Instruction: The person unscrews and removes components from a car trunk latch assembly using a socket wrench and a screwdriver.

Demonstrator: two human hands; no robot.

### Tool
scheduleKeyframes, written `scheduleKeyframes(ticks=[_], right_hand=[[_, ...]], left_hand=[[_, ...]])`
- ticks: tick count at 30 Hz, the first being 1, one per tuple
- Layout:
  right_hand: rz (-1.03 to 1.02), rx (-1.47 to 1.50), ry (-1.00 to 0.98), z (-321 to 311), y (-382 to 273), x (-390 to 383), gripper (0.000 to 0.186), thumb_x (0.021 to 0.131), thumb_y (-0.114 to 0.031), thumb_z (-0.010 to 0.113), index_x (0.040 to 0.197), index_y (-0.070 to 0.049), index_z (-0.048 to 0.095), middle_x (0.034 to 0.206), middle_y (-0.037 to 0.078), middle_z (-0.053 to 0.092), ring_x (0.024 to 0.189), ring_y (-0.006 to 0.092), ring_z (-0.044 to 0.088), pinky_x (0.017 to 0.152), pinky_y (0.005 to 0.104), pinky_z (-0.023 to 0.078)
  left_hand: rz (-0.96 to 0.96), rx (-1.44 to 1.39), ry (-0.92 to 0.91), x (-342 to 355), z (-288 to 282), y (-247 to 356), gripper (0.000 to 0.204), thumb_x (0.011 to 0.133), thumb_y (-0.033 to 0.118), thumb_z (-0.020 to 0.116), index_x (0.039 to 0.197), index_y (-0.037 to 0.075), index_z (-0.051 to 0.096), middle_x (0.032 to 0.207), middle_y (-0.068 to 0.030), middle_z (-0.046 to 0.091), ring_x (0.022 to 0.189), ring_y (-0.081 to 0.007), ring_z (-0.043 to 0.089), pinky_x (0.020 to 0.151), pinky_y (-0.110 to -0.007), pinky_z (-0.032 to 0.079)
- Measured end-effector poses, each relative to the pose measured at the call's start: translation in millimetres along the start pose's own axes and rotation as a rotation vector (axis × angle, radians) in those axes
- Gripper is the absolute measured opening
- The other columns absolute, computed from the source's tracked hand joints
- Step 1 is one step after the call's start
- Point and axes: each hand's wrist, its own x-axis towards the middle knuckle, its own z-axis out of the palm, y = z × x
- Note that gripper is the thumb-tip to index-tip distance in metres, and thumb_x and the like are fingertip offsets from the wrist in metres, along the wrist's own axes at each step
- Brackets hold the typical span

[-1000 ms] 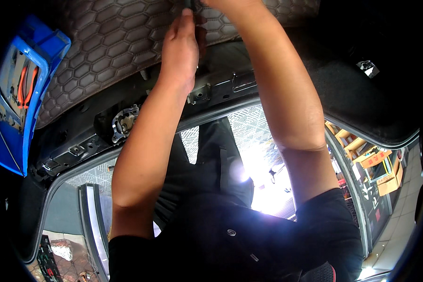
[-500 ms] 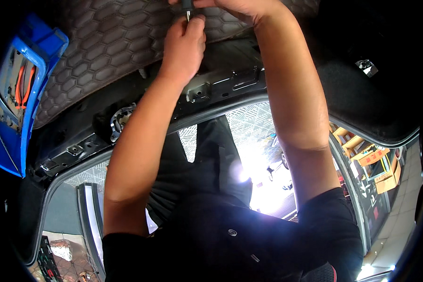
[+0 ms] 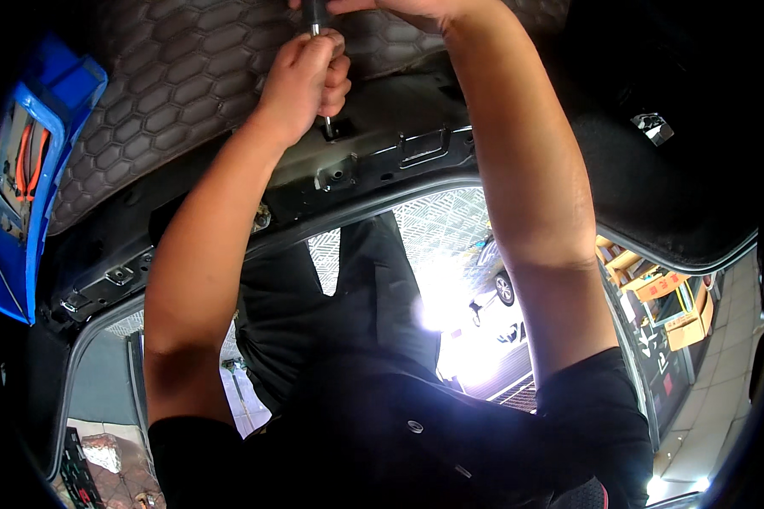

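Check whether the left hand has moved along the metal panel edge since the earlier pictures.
Yes. The left hand, wrapped around the tool shaft, has shifted down from the quilted liner onto the grey metal panel, where the shaft tip now meets a hole.

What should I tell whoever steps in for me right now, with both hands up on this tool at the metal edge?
Left hand: closed around the shaft of the screwdriver, low down near the tip.
Right hand: at the top edge of the view, on the tool's upper end; its grip is mostly cut off.
The tip sits at a fastener point on the grey metal panel, below the hexagon-patterned mat.
A blue tool tray with orange-handled pliers hangs to the left.
Done: tool seated. Whether the fastener is tight cannot be told.
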Motion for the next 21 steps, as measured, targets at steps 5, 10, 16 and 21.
scheduleKeyframes(ticks=[5,10,16,21], right_hand=[[-0.013,-0.085,0.089,6,3,4,0.032,0.090,-0.024,0.083,0.104,0.000,0.066,0.094,0.004,0.069,0.085,0.0119,0.065,0.070,0.0264,0.053],[-0.055,-0.106,0.161,9,9,6,0.030,0.089,-0.024,0.084,0.097,0.000,0.067,0.086,0.003,0.067,0.075,0.0111,0.062,0.064,0.0266,0.052],[-0.097,-0.184,0.236,14,13,10,0.032,0.087,-0.025,0.085,0.084,0.001,0.066,0.074,0.003,0.064,0.065,0.0124,0.060,0.058,0.0290,0.051],[-0.068,-0.564,0.394,29,-3,3,0.036,0.085,-0.027,0.086,0.078,0.001,0.066,0.069,0.007,0.066,0.062,0.0133,0.062,0.056,0.0318,0.049]], left_hand=[[-0.009,-0.030,0.002,4,-4,-1,0.028,0.102,0.028,0.050,0.081,0.014,0.038,0.061,0.0037,0.026,0.048,-0.0085,0.024,0.045,-0.028,0.019],[-0.017,-0.031,0.004,4,-5,-1,0.026,0.102,0.027,0.051,0.084,0.013,0.040,0.062,0.0029,0.030,0.048,-0.0091,0.026,0.045,-0.028,0.020],[0.003,-0.027,0.017,7,-10,-5,0.022,0.101,0.026,0.053,0.088,0.012,0.042,0.065,0.0007,0.036,0.049,-0.0095,0.029,0.044,-0.029,0.022],[0.003,-0.017,0.011,4,-10,-2,0.017,0.100,0.025,0.050,0.092,0.012,0.044,0.067,0.0003,0.038,0.051,-0.0098,0.032,0.045,-0.028,0.023]])
